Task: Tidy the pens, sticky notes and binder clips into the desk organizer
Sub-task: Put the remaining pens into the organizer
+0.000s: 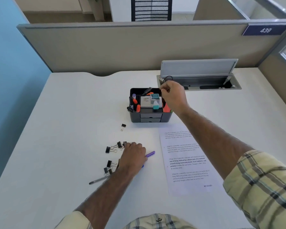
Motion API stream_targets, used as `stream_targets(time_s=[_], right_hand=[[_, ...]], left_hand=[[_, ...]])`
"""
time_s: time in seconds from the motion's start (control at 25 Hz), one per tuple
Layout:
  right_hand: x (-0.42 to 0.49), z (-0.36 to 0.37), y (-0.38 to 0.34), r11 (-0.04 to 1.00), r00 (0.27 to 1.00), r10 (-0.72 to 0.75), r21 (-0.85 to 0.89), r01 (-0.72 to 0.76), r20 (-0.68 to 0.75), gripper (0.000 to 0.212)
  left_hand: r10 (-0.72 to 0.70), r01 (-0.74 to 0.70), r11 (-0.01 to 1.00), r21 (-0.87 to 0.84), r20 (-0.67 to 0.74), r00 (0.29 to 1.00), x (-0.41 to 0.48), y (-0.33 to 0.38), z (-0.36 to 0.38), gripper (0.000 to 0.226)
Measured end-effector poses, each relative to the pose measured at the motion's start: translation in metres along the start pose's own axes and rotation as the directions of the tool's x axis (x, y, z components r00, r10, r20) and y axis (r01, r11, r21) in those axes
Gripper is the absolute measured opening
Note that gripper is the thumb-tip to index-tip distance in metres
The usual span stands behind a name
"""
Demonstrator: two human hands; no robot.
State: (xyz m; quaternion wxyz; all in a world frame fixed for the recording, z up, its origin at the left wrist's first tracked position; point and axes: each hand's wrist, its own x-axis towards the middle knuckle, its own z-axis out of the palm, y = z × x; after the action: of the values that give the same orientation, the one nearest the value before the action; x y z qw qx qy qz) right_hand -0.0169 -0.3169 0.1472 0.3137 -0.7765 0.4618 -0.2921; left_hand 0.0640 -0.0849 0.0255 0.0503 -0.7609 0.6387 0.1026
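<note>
Left hand (132, 156), grip unclear, covers a purple pen (150, 154) beside black binder clips (119, 144); right hand (172, 96), curled, contents unseen, hovers over boxy organizer (134, 116).

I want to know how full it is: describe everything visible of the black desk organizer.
The desk organizer is a black, plastic-looking box standing upright on the white desk, just beyond the printed sheet. Its front has two small drawers, both closed. The open top is divided: orange-capped markers and dark pens at left, a white box marked camlin in the middle. The right hand is above its right rear corner, hiding that part; contact cannot be told.
</note>
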Motion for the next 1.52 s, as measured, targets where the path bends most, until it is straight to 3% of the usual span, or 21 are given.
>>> stream_targets(time_s=[0.12,0.28,0.4,0.48,0.6,0.72,0.88,0.96,1.04,1.12,1.32,1.4,1.52], right_hand=[[-0.025,0.002,0.004,0.999,0.998,0.034,0.018,-0.035,0.053,0.018],[-0.052,0.005,0.004,0.999,0.976,0.037,-0.016,-0.035,0.213,0.012],[-0.067,0.009,0.0,0.999,0.851,0.018,-0.049,0.009,0.525,0.008],[-0.073,0.011,-0.003,1.0,0.799,0.009,-0.018,0.002,0.601,0.007],[-0.067,0.007,-0.013,0.994,0.859,-0.011,0.099,-0.046,0.512,0.009],[-0.045,-0.001,-0.021,0.976,0.943,-0.022,0.212,-0.052,0.331,0.013],[-0.003,-0.012,-0.02,0.968,0.997,0.073,0.24,-0.068,-0.009,0.012],[0.016,-0.009,-0.017,0.988,0.993,0.08,0.143,-0.067,-0.087,0.014],[0.03,0.001,-0.017,0.998,0.995,0.067,0.014,-0.066,-0.076,0.018],[0.038,0.013,-0.017,0.99,0.998,0.055,-0.128,-0.057,-0.017,0.025],[0.048,0.033,-0.019,0.948,0.989,0.049,-0.317,-0.003,0.138,0.033],[0.048,0.038,-0.019,0.946,0.977,0.081,-0.324,-0.012,0.199,0.033],[0.04,0.04,-0.018,0.96,0.987,0.07,-0.279,-0.027,0.145,0.03]], left_hand=[[-0.006,0.006,0.999,0.035,-0.01,1.0,0.001,0.004,-0.004,0.023],[-0.064,0.05,0.988,-0.148,-0.093,0.994,0.01,-0.003,-0.028,0.018],[-0.098,0.03,0.96,-0.277,-0.236,0.967,0.02,-0.013,-0.06,0.015],[-0.127,0.002,0.935,-0.354,-0.332,0.935,0.026,-0.02,-0.08,0.014],[-0.13,-0.06,0.92,-0.388,-0.445,0.886,0.036,-0.027,-0.101,0.012],[-0.178,-0.071,0.904,-0.422,-0.523,0.834,0.041,-0.033,-0.105,0.021],[-0.362,0.08,0.877,-0.474,-0.541,0.759,0.031,-0.053,-0.085,0.032],[-0.377,0.178,0.888,-0.423,-0.45,0.81,0.026,-0.067,-0.07,0.025],[-0.374,0.266,0.898,-0.349,-0.292,0.88,0.021,-0.081,-0.053,0.022],[-0.404,0.33,0.88,-0.342,-0.17,0.899,0.013,-0.091,-0.038,0.022],[-0.414,0.362,0.862,-0.355,-0.078,0.907,-0.004,-0.105,-0.025,0.022],[-0.381,0.315,0.858,-0.406,-0.09,0.92,-0.009,-0.106,-0.029,0.021],[-0.151,0.107,0.918,-0.381,-0.089,0.984,-0.019,-0.084,-0.033,0.018]])
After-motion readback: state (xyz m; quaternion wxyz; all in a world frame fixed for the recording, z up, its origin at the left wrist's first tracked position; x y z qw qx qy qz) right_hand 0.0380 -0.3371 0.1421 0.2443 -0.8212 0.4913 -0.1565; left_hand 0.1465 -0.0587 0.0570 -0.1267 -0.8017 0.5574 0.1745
